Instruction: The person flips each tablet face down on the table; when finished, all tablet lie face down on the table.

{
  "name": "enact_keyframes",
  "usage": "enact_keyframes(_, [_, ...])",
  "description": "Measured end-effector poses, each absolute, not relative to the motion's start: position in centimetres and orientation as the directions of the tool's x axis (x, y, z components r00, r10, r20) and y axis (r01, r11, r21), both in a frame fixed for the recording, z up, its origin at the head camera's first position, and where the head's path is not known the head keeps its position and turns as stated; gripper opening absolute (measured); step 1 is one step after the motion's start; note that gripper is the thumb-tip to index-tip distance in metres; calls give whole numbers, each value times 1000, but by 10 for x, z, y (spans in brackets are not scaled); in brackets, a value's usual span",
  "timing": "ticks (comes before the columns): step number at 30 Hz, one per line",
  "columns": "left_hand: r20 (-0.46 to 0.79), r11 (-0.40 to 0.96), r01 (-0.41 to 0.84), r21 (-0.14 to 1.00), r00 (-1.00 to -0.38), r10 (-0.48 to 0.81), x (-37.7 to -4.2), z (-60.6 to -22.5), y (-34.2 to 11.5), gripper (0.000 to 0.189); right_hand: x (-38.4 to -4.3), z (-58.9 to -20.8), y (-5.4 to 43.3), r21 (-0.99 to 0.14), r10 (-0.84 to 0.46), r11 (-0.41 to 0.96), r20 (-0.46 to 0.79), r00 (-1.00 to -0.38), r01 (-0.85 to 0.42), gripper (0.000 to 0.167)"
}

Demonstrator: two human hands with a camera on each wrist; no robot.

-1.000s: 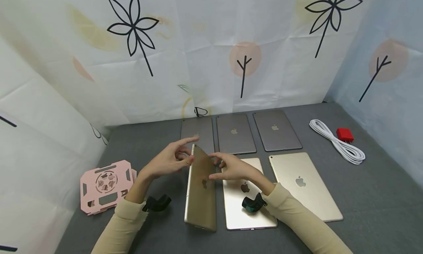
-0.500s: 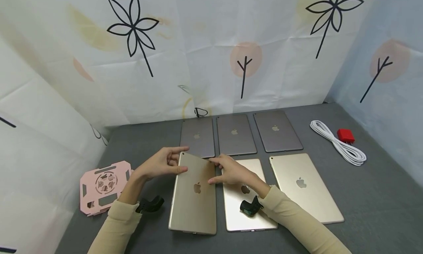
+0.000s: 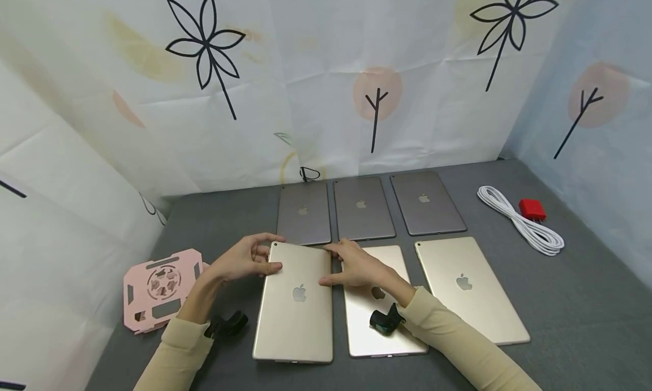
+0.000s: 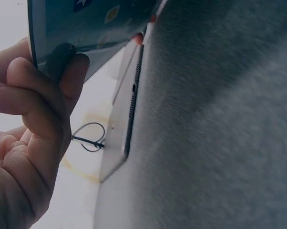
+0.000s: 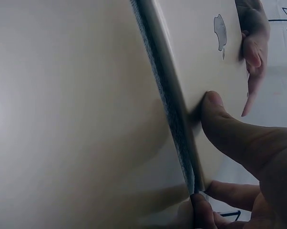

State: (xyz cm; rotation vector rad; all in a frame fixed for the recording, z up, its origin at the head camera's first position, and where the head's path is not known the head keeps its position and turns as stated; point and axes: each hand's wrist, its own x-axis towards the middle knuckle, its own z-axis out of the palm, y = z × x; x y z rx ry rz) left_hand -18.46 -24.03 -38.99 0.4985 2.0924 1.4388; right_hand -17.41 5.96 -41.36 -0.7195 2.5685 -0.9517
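A gold tablet [image 3: 294, 331] lies back up in front of me, its left side tilted off the grey cloth. My left hand [image 3: 243, 261] pinches its upper left edge with the thumb on the back. Part of its screen [image 4: 100, 43], with coloured icons, shows in the left wrist view. My right hand [image 3: 356, 265] grips the upper right corner; its thumb [image 5: 215, 107] presses on the back and the fingers are at the edge. Beneath my right wrist lies a second gold tablet [image 3: 364, 343]. A third gold tablet [image 3: 463, 263] is further right.
Three grey tablets, left [image 3: 304, 224], middle [image 3: 363, 218] and right [image 3: 428, 207], form a row at the back. A pink slotted stand [image 3: 153, 312] is at the left. At the right lie a coiled white cable [image 3: 524, 224] and a red plug adapter [image 3: 532, 209].
The gold tablet has swung from standing on its right edge to nearly flat, its left side coming down leftward. My left hand went down with it; my right hand stayed at the right edge.
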Motion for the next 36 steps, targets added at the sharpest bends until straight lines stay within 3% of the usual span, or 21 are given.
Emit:
enact_keyframes(10, [-244,396,14,918,-768,592,-183,-402,-244,76,-176,-413,60,-739,-538,606,-106,-836,-296,71])
enact_keyframes(19, [-152,639,271,720,-837,526,-180,-411,-236,64,-179,-410,56,-734,-516,624,-132,-846,-266,71])
enact_keyframes(25, [-136,714,287,639,-871,472,-182,-412,-232,62,-180,-410,55,-714,-494,653,-148,-857,-252,70])
enact_keyframes(36, [-129,725,281,628,-881,454,-178,-412,-232,63,-183,-412,54,-670,-501,683,-141,-854,-290,71])
